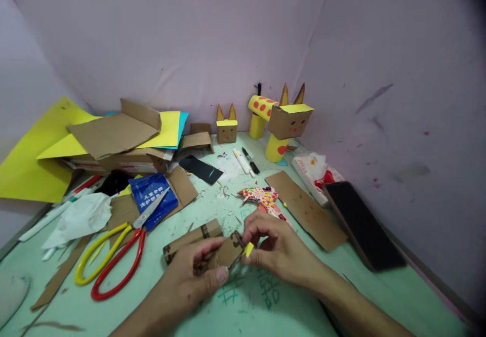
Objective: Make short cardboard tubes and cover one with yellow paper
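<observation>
My left hand (197, 271) grips a small cardboard box (227, 254) from its left side, thumb along the near edge. At the box's right edge, my right hand (275, 248) pinches a small yellow paper piece (248, 249) between thumb and fingers. Whether the paper touches the box I cannot tell. Behind the left hand lies another cardboard piece (205, 232) with dark print. A flower-patterned glue gun (261, 198) rests just beyond my right hand, its handle partly hidden. Left of my hands are large scissors (123, 248) with one yellow and one red handle, blades apart.
At the back stand a cardboard animal head (227, 132) and a yellow giraffe-like figure (275, 119). Cardboard and coloured paper (114, 132) pile up at left. Markers (243, 161) lie mid-table. On the right are a cardboard strip (304, 208), a tissue pack (313, 172) and a phone (362, 225).
</observation>
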### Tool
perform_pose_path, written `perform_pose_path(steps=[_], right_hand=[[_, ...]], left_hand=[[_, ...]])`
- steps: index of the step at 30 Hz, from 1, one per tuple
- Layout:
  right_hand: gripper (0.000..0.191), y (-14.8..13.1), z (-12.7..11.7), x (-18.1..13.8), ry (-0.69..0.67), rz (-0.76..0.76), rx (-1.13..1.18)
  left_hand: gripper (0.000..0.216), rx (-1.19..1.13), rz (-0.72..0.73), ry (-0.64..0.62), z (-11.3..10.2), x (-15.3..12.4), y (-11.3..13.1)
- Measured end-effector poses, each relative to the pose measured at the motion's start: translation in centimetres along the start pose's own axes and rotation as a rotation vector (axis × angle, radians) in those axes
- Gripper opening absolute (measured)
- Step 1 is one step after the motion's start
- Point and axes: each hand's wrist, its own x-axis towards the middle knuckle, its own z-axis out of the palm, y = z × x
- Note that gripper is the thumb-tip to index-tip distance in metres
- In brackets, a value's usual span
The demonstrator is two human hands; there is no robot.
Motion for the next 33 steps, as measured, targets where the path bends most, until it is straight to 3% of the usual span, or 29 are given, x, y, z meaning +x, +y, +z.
perform_pose_path(steps=[4,9,12,14,20,25,29,33], right_hand=[[0.012,0.5,0.2,-0.5,-0.037,0.009,0.016],[0.021,0.9,1.2,-0.7,-0.081,0.359,0.238],[0.021,1.3,1.7,-0.5,-0.028,0.446,0.264],[0.017,1.5,1.8,-0.4,0.009,0.422,0.214],[0.012,1.6,2.1,-0.7,0.143,0.141,-0.019],[0.013,1.5,2.3,-1.2,0.086,0.165,0.048],[0.018,1.3,1.0,-0.5,0.233,0.197,0.145],[0.023,1.1,0.3,0.1,0.366,0.233,0.169]], left_hand=[[0.065,0.139,-0.006,0.006,-0.2,-0.4,0.2],[0.048,0.264,0.027,-0.005,0.4,-0.7,1.4],[0.034,0.309,0.054,-0.042,0.9,-0.5,1.9],[0.031,0.305,0.043,-0.032,1.1,-0.3,1.9],[0.018,0.316,0.016,0.028,1.4,0.0,1.6],[0.025,0.287,0.002,0.108,1.4,-0.4,1.6],[0.055,0.184,0.062,0.233,0.6,-0.5,1.9],[0.058,-0.09,0.035,0.309,0.8,-0.2,2.1]])
